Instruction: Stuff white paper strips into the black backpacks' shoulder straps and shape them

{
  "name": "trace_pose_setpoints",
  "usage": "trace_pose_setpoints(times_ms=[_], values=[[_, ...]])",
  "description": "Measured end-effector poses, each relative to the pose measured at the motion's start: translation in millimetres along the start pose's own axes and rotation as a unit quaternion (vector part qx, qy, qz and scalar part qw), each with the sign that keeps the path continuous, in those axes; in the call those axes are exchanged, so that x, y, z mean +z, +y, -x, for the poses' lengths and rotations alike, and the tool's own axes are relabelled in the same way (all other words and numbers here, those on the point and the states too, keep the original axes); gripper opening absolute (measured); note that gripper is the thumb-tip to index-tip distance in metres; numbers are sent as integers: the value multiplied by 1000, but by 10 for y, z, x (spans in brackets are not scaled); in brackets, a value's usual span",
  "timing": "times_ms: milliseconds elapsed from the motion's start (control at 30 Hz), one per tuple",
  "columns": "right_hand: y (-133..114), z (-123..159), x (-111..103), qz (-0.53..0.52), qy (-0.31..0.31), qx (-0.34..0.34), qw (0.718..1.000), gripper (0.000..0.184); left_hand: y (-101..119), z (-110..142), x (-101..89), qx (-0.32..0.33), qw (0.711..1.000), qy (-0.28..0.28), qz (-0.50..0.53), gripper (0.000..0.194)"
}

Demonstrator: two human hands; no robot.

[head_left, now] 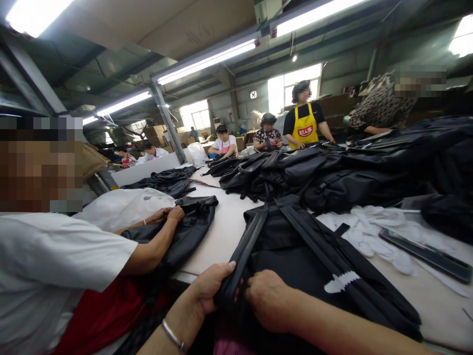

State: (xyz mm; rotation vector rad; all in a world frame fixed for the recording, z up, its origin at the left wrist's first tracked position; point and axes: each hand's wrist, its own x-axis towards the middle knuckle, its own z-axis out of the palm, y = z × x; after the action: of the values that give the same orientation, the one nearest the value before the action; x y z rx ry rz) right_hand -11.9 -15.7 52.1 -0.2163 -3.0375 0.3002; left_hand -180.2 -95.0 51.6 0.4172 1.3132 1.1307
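A black backpack [284,241] lies in front of me at the table's near edge, its two shoulder straps facing up. My left hand [212,286] is closed around the lower end of the left shoulder strap [248,241], thumb on top. Close beside it, my right hand [268,300] is curled with its fingers pressed together at the strap's lower end; its fingertips are partly hidden. A white paper-like piece [342,281] is wrapped around the right shoulder strap [314,239].
A large pile of black bags [351,167] covers the far side of the table [218,236]. White strips [388,231] and a dark flat long object [424,254] lie at right. A co-worker [62,261] at left handles another black bag [192,227]. Several people work farther back.
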Motion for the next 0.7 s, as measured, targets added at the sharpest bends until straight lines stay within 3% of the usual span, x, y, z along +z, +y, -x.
trace_pose_setpoints(times_ms=[167, 433, 700], values=[[-3, 50, -76, -54, -13, 80, 995, 31, -51, -61, 11, -12, 1000, -8, 6, 35], [-91, -104, -79, -48, -95, 164, 981, 27, -30, 2, 53, -24, 999, 26, 2, 37], [139, 95, 266, -29, 65, 77, 995, 19, -13, -12, 24, -19, 999, 31, 22, 36]])
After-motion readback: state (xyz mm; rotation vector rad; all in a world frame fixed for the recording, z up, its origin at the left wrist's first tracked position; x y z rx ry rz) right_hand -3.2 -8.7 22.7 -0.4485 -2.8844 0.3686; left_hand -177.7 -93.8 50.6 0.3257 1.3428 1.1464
